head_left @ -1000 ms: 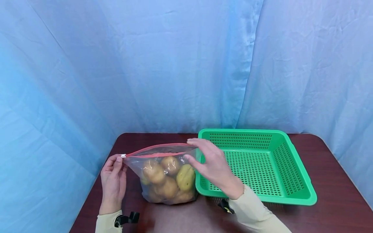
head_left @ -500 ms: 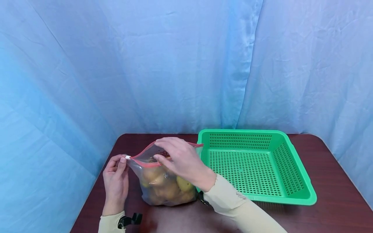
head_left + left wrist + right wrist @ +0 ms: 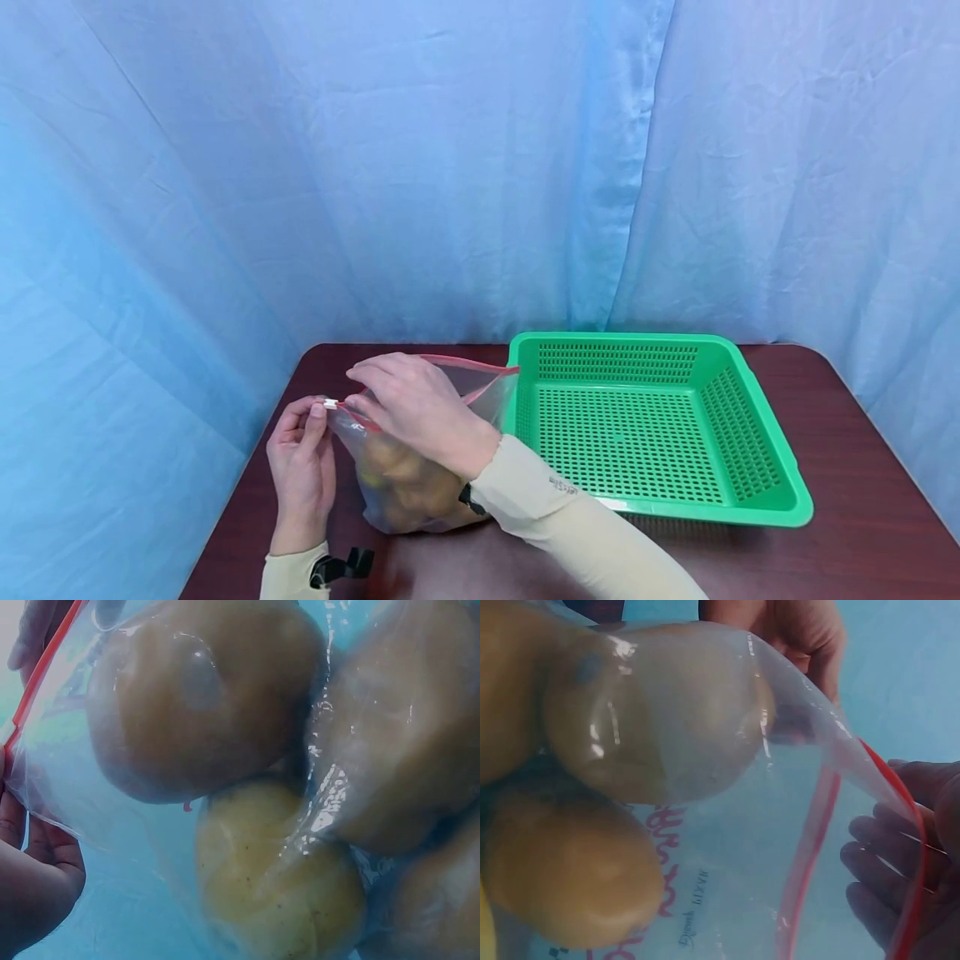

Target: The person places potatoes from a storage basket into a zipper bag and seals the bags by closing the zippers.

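A clear zip bag (image 3: pixel 442 504) with a red-edged mouth and a white slider stands on the table, filled with several round yellow-brown fruits (image 3: pixel 660 712) and a yellower, speckled one (image 3: pixel 277 877); their kind is unclear through the plastic. At the bag's left corner my left hand (image 3: pixel 303 467) pinches the edge by the slider (image 3: pixel 330 404). Over the mouth reaches my right hand (image 3: pixel 420 408), thumb and fingers apart and loosely bent, close to the slider. The right wrist view shows its fingers (image 3: pixel 870 832) spread along the red strip. The forearm hides the bag's lower right part.
A green perforated basket (image 3: pixel 757 408) stands right of the bag, close against it. Both rest on a dark red-brown table (image 3: pixel 847 458). Blue curtains (image 3: pixel 480 167) hang behind and at the sides.
My right hand has slid left along the bag's mouth from its right end towards the slider. The mouth now gapes at the right. The left hand has shifted slightly right, still pinching the corner.
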